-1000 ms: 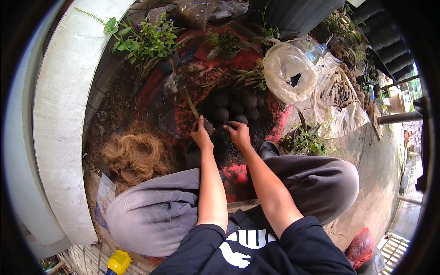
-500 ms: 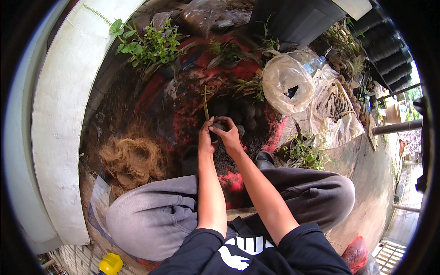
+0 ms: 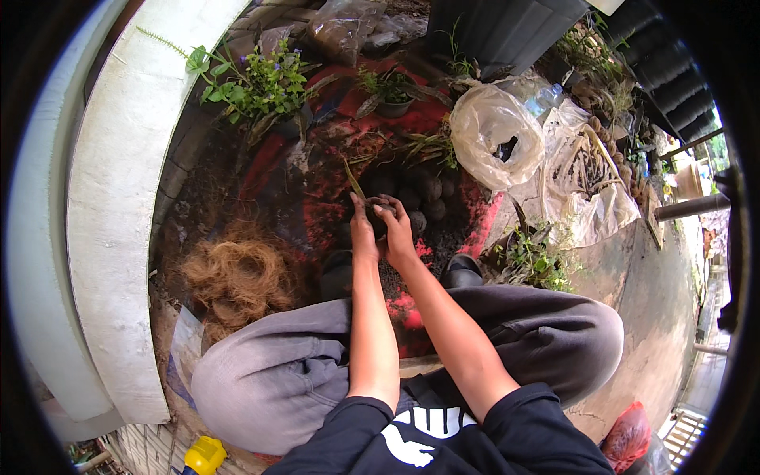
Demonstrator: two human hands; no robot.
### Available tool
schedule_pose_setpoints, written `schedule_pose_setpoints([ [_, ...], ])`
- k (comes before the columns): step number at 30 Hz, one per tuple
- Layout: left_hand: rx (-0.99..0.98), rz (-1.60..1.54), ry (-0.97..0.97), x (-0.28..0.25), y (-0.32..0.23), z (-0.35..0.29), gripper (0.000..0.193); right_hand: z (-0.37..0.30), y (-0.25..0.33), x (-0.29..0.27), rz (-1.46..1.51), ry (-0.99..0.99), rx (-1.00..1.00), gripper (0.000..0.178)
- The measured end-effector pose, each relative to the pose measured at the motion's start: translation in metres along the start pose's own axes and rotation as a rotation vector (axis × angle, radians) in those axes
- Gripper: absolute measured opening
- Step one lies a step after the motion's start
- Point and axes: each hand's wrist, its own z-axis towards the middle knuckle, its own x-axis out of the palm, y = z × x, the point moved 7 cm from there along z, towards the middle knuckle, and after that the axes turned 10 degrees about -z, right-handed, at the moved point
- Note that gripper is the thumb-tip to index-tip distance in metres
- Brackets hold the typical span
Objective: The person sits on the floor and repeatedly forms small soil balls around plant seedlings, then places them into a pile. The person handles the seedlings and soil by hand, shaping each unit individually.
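Left hand (image 3: 363,231) and right hand (image 3: 400,233) half-curled round a dark, rounded, soil-like lump (image 3: 379,225), presumably supporting it; slender green-brown strip (image 3: 354,179) points toward eleven o'clock.

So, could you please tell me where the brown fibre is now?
In the head view, the fibre lies left of the left hand, just beyond the left knee.

You wear a black short-sleeved T-shirt (image 3: 483,450), its white print (image 3: 407,449) at six o'clock, faded grey trousers (image 3: 269,372) and dark footwear (image 3: 463,271).
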Motion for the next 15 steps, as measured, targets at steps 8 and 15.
schedule_pose_setpoints([
  [8,0.313,0.359,-0.302,-0.009,-0.027,0.004,0.082,-0.007,0.037,0.022,-0.332,0.044,-0.205,0.045],
  [15,0.099,-0.213,0.012,0.015,-0.034,0.014,0.066,0.013,0.033,0.022,-0.146,0.289,0.110,0.049],
])
